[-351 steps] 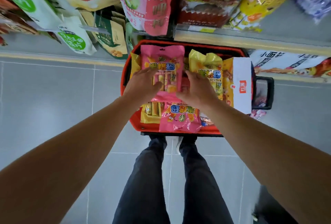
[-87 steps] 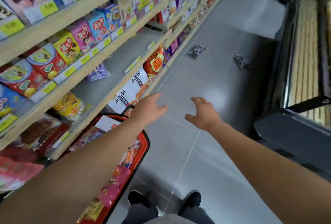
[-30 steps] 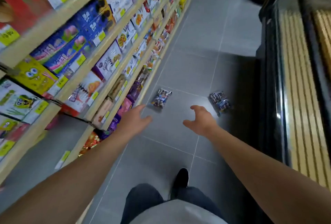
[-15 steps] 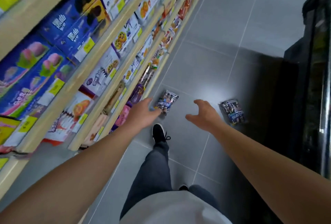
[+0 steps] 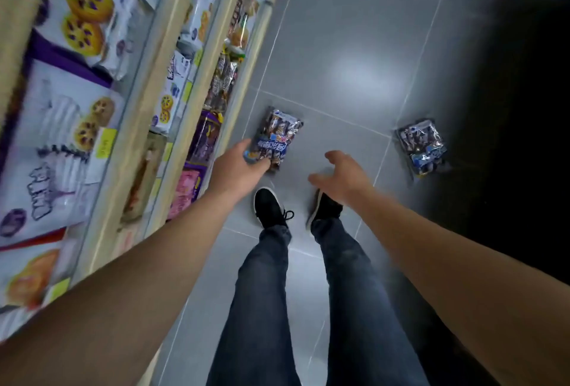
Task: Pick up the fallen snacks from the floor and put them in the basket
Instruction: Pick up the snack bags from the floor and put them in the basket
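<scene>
Grey tiled shop floor (image 5: 354, 46), shelves (image 5: 172, 83) at frame left. Left hand (image 5: 239, 168) grasps near snack pack (image 5: 277, 138) at centre. Right hand (image 5: 344, 177) released, fingers spread, touching nothing. Second snack pack (image 5: 421, 145) lies at right.

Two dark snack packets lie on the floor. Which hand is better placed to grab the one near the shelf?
Left: the left hand already overlaps that dark foil snack packet; the right hand hovers apart.
</scene>
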A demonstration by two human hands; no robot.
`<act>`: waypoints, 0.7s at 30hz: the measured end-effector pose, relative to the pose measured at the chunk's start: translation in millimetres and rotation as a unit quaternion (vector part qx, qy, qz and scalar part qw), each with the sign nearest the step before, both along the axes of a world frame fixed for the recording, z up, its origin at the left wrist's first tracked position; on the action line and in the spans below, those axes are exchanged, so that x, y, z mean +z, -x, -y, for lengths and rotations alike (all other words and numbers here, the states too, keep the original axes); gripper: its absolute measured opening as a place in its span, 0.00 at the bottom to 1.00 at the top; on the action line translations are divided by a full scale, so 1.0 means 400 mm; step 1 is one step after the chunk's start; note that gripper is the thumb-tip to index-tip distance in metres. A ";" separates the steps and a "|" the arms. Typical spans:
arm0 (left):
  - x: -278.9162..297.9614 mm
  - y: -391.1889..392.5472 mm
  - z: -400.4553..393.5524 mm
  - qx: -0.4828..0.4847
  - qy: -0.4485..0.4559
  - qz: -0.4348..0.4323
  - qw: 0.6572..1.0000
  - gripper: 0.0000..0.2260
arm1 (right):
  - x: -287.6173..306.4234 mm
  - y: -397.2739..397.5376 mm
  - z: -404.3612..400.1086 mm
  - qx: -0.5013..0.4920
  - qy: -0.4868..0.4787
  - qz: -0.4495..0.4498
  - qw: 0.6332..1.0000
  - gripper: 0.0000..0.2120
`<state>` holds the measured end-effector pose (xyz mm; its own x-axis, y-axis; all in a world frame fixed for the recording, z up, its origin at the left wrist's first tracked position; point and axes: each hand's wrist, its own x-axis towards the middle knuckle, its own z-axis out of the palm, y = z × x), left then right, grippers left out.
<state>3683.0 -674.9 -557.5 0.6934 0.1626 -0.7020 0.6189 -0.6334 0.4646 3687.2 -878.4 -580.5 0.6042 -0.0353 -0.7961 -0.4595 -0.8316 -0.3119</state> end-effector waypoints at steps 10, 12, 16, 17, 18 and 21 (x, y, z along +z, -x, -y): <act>-0.579 -0.079 -0.020 0.083 -0.001 -0.070 0.994 0.29 | -0.603 -0.114 -0.031 -0.095 -0.036 -0.073 0.992 0.32; -0.710 -0.100 -0.029 0.100 -0.006 -0.068 0.993 0.28 | -0.738 -0.136 -0.040 -0.105 -0.041 -0.081 0.990 0.32; -0.953 -0.146 -0.039 0.105 -0.006 -0.071 0.992 0.24 | -0.994 -0.180 -0.059 -0.112 -0.054 -0.097 0.987 0.33; -0.998 -0.153 -0.044 0.103 -0.004 -0.076 0.992 0.25 | -1.037 -0.189 -0.064 -0.120 -0.055 -0.102 0.986 0.33; -1.052 -0.162 -0.051 0.103 -0.002 -0.074 0.992 0.27 | -1.091 -0.196 -0.073 -0.140 -0.060 -0.109 0.982 0.34; -1.182 -0.192 -0.069 0.102 0.004 -0.082 0.991 0.33 | -1.220 -0.205 -0.096 -0.282 -0.099 -0.143 0.943 0.34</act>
<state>3759.9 -647.4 -1030.3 0.5222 0.2815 -0.8050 0.8020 -0.4831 0.3513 3769.0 -840.0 -1068.6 0.2926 -0.1198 -0.9487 -0.9006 -0.3681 -0.2312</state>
